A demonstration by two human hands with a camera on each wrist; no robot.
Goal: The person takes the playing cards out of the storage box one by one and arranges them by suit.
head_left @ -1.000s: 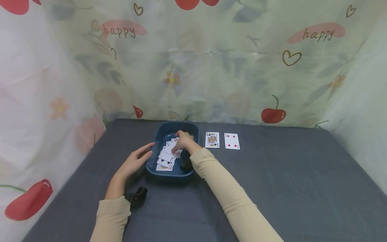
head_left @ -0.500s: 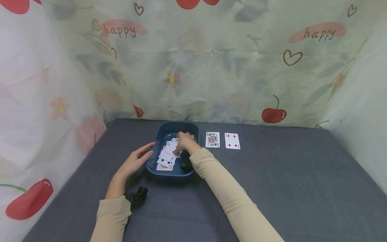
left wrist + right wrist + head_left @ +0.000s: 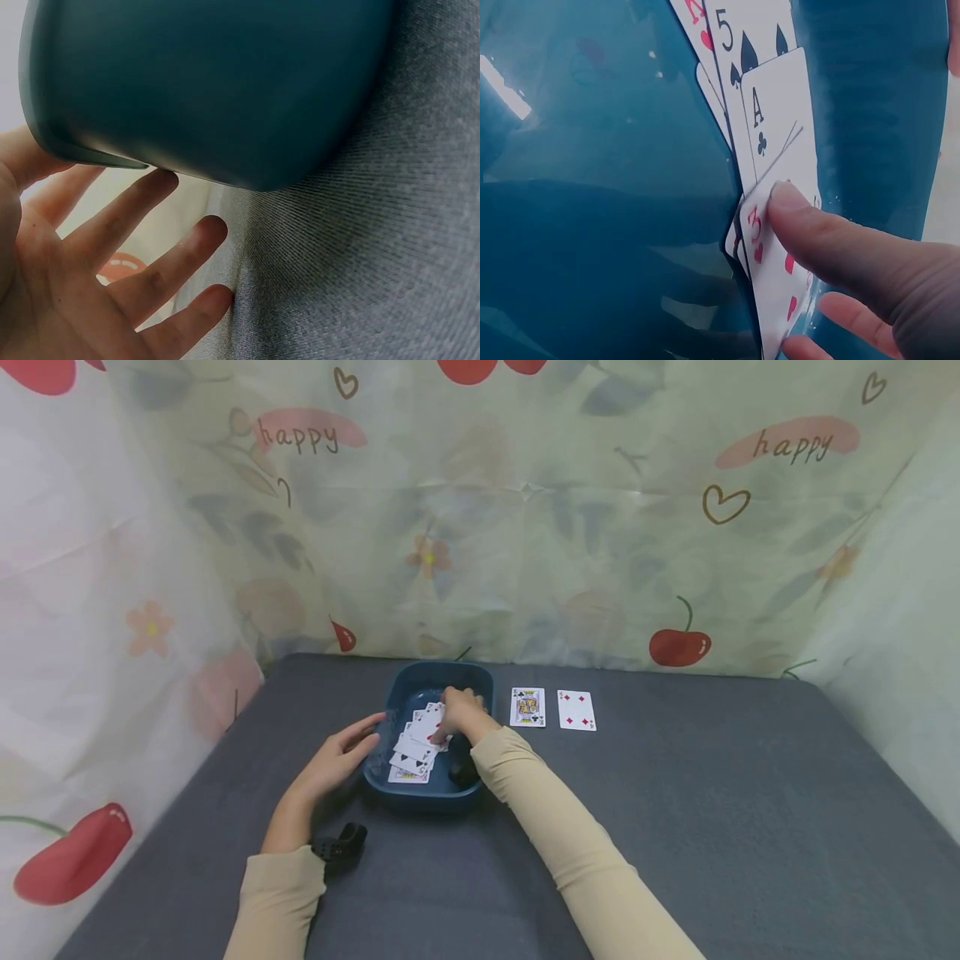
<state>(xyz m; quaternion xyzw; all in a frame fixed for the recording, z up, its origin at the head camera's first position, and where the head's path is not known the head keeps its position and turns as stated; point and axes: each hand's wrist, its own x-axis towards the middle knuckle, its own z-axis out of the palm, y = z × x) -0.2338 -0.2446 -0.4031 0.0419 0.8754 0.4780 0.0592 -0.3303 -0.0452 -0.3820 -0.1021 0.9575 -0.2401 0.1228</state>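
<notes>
A blue plastic basin [image 3: 423, 791] stands on the table with a loose pile of face-up playing cards inside. Reaching in from the right, my right hand [image 3: 459, 717] pinches the three of hearts [image 3: 769, 300] on top, thumb on its face and fingertips at its far edge. Beneath it the ace of clubs [image 3: 776, 105], a five of spades [image 3: 731, 41] and a red king [image 3: 694, 19] show in part. My left hand [image 3: 336, 762] is at the basin's left side, fingers spread and relaxed, with fingertips right at the rim and outer wall.
To the right of the basin, a king of clubs [image 3: 527, 707] and a four of diamonds [image 3: 576, 710] lie face up side by side on the grey tablecloth [image 3: 675, 827]. A patterned curtain [image 3: 525, 527] hangs behind the table. A black wrist device [image 3: 341, 846] sits at the left wrist.
The right thumb has shifted slightly on the top card since the first frame, with the hand staying in the basin. The left hand, basin and other cards hold their places.
</notes>
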